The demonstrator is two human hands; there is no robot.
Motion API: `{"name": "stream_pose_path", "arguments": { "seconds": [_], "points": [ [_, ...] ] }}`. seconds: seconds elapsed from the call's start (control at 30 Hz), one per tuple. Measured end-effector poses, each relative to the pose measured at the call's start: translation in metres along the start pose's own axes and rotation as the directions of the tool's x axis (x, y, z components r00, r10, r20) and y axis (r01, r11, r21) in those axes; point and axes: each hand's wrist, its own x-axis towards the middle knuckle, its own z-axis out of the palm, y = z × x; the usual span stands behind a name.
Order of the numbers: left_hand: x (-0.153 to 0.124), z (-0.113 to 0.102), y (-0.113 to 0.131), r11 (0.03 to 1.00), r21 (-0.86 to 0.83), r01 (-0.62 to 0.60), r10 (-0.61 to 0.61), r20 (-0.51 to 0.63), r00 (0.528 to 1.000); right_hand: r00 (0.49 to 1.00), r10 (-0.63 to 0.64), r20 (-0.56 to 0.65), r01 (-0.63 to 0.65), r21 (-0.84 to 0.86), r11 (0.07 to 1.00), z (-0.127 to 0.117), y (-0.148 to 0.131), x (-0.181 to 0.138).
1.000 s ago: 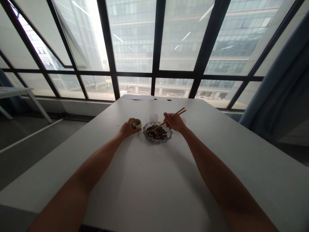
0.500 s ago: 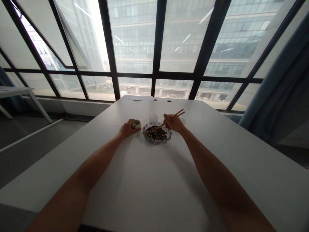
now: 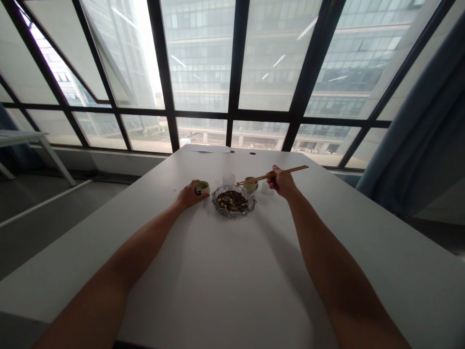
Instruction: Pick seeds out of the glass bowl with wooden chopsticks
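My left hand (image 3: 189, 194) is wrapped round a small pale cup (image 3: 202, 188) with a dark pattern, left of the glass bowl. In my right hand (image 3: 281, 182) is a pair of chopsticks (image 3: 261, 178), held nearly level with the tips pointing left above the bowl's far rim. Whether the tips pinch something small I cannot make out. The scalloped clear glass bowl (image 3: 233, 214) holds a heap of dark, thin pieces (image 3: 238, 198) mixed with pale nut-like bits (image 3: 228, 199). Behind the chopsticks stands a second small patterned cup (image 3: 250, 185).
A translucent cup (image 3: 228, 179) stands just behind the bowl, and another translucent cup (image 3: 268, 189) is by my right hand. Papers (image 3: 207, 149) lie at the far end of the white table (image 3: 218, 271). Windows rise beyond, with a blue curtain (image 3: 410, 131) at right.
My right hand has moved right, lifting the chopstick tips out of the bowl's contents to above its far rim. The second patterned cup has come into view. My left hand keeps its cup.
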Motion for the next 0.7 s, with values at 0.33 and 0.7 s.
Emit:
{"name": "stream_pose_path", "arguments": {
  "seconds": [0.33,0.7],
  "points": [
    [-0.001,0.001,-0.001,1.0,-0.006,-0.017,0.017,-0.009,1.0,0.996,-0.085,-0.013,0.086,0.033,0.996,-0.018,0.018,0.01],
    [0.0,0.0,-0.002,0.999,-0.016,-0.031,0.031,-0.01,0.999,0.914,-0.336,-0.226,0.334,-0.048,0.941,-0.027,0.032,0.01]
  ]
}}
